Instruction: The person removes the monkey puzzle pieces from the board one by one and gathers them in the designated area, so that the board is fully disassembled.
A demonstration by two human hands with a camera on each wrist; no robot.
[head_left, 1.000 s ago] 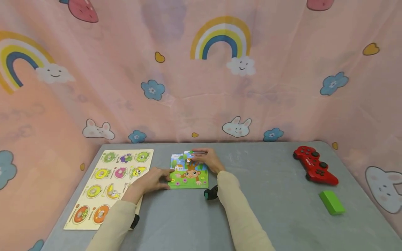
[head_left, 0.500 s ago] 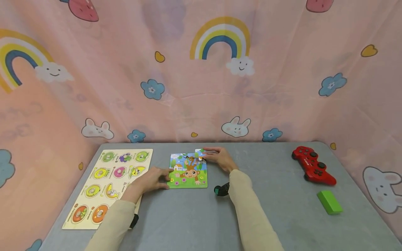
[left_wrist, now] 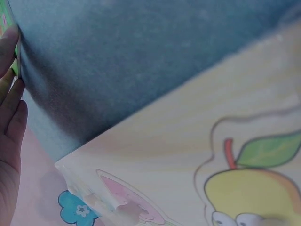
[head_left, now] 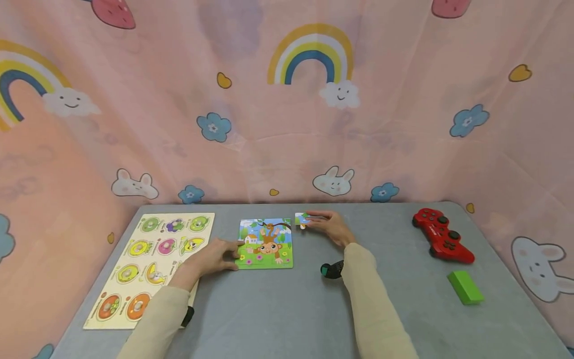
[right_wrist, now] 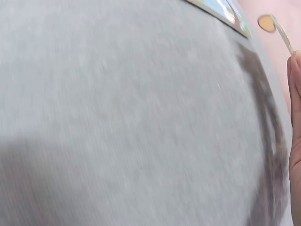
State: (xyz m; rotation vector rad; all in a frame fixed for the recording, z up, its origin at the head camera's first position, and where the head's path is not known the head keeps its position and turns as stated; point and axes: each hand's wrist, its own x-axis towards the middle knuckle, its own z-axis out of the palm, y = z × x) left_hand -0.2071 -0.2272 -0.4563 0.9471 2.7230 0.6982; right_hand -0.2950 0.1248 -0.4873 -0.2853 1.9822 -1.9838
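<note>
A small square jigsaw puzzle with a monkey hanging from a branch lies on the grey table. My left hand holds it at its left edge, forefinger and thumb spread along that side. In the left wrist view, those fingers meet the board's thin edge. To the right of the puzzle, my right hand pinches a jigsaw piece printed in blue, green and white. Only the piece's thin edge shows beyond the fingertips in the right wrist view.
A cream fruit puzzle board with knobbed pieces lies at the left, partly under the left forearm. On the right are a red game controller and a green block. A pink printed curtain hangs behind the table.
My right hand has carried the jigsaw piece from over the puzzle's top edge to the right, off the puzzle. My left hand has stayed at the puzzle's left edge.
</note>
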